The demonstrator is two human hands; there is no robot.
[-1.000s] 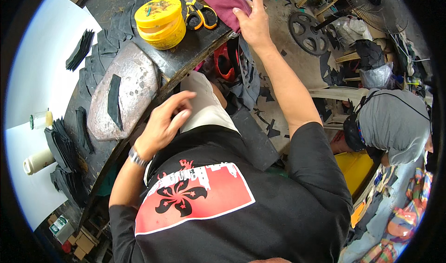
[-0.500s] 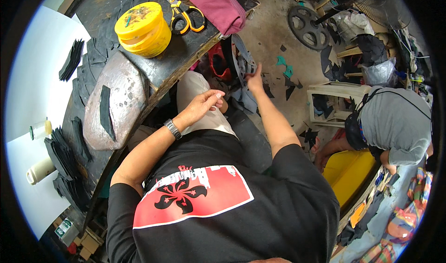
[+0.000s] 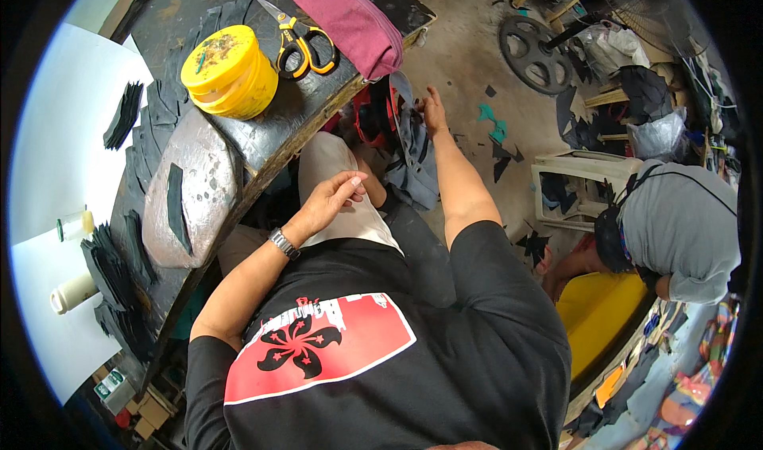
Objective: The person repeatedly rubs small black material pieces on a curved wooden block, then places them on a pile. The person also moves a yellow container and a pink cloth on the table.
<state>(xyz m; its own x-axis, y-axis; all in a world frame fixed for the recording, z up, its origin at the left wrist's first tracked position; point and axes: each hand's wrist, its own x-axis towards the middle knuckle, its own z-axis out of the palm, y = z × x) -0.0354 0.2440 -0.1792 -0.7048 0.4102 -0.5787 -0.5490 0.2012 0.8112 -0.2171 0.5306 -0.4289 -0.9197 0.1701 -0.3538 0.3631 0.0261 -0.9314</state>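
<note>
My left hand (image 3: 334, 199), with a metal watch (image 3: 284, 243) on its wrist, hovers over my pale-covered lap. Its thumb presses toward the curled fingers; whether anything is between them is hidden. Beyond the table's edge, my right hand (image 3: 434, 113) is held beside a grey cloth bag-like item (image 3: 417, 160), fingers extended. A red and black object (image 3: 372, 118) shows next to that cloth, partly hidden under the table. On the table (image 3: 290, 132) lie yellow-and-black scissors (image 3: 306, 52), a maroon zip pouch (image 3: 350, 21) and a lidded yellow tub (image 3: 230, 72).
A rounded slab (image 3: 208, 180) bears a dark strip (image 3: 176, 211). Stacks of black strips (image 3: 111, 267) and a whitish bottle (image 3: 73, 293) are at left. At right are a plastic stool (image 3: 584, 188), a fan base (image 3: 534, 55) and another person (image 3: 675, 227) bending near a yellow seat (image 3: 596, 315).
My right hand has come off the grey cloth's edge and moved slightly up, its fingers straighter. The cloth sags lower. My left hand stays over my lap, and the whole view has shifted a little.
</note>
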